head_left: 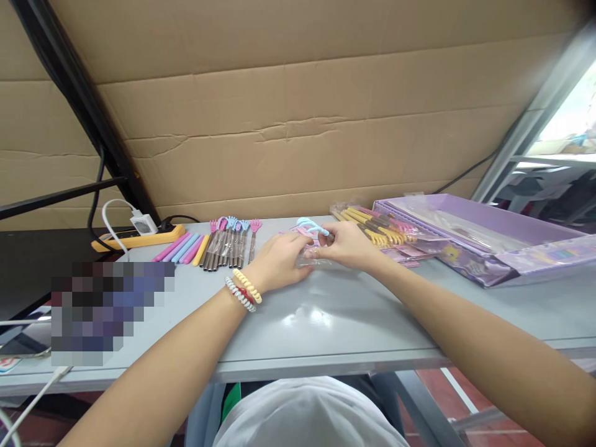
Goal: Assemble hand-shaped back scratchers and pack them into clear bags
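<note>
My right hand (348, 246) pinches a light-blue back scratcher head (311, 225), its claw end pointing left. My left hand (278, 256) is closed on a clear plastic bag (318, 259) just below it; the right fingertips are at the bag too. Pink pieces partly show behind the fingers. Left of my left hand lies a row of back scratchers (228, 245) with pink, blue and purple claw heads and metal rods. Beside them are loose coloured handles (184, 249). Near my right hand lie bagged back scratchers (372, 225) with yellow and pink claws.
An open purple box (447, 248) stands at the table's right. A yellow power strip (139, 238) with a white charger (144, 222) sits at the back left. A pixelated area covers something at the left. A cardboard wall (288, 124) closes off the back of the grey table (316, 329).
</note>
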`<state>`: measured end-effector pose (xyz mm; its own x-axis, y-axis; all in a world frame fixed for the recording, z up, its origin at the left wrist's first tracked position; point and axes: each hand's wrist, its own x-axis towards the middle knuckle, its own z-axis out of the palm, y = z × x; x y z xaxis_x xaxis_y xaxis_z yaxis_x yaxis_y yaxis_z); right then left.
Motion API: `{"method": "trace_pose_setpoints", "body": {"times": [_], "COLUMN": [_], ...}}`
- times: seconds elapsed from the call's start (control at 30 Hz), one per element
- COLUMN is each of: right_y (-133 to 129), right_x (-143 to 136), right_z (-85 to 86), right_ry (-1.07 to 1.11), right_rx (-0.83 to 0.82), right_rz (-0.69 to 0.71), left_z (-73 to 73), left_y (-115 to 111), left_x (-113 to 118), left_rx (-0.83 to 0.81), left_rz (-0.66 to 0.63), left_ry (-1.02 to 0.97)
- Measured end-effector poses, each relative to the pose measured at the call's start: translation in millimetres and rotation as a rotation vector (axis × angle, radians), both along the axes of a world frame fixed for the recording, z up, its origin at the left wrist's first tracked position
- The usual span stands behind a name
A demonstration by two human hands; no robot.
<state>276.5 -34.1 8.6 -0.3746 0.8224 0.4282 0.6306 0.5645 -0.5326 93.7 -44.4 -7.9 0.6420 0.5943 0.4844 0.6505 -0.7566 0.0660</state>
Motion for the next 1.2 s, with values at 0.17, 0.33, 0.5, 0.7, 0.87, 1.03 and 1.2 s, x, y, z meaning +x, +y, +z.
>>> {"method": "trace_pose_setpoints", "body": {"times": [0.17, 0.33, 0.5, 0.7, 0.87, 1.03, 1.2], "right_y": [-1.8, -2.8, -2.4, -3.5, -3.4, -1.9, -0.1], "right_x": [-0.9, -0.9, -1.3, -0.9, -0.7, -0.8, -0.1], "right_z": [0.7, 0.4, -1.0, -1.4, -2.3, -4.2, -6.1], "right_ry": [-0.005, -0.007, -0.032, -0.099, -0.174, -0.204, -0.223], "right_rx": [-0.003, 0.012, 0.033, 0.032, 0.046, 0.072, 0.087], "right_rz": [0.010, 0.043, 0.059, 0.049, 0.048, 0.046, 0.045], "left_z": [-0.8, -0.1, 1.0, 0.8, 1.3, 1.3, 0.6], "left_y": [0.2, -0.7, -1.5, -2.8, -5.1, -4.0, -2.8], "left_x": [-0.2, 0.2, 0.0, -0.3, -0.5, -0.5, -0.2], "left_rx": [-0.012, -0.031, -0.042, -0.033, -0.012, -0.020, -0.039], "left_rz": [0.000, 0.001, 0.008, 0.038, 0.015, -0.016, -0.016], "left_ry": [0.002, 0.016, 0.024, 0.077, 0.108, 0.080, 0.070]}}
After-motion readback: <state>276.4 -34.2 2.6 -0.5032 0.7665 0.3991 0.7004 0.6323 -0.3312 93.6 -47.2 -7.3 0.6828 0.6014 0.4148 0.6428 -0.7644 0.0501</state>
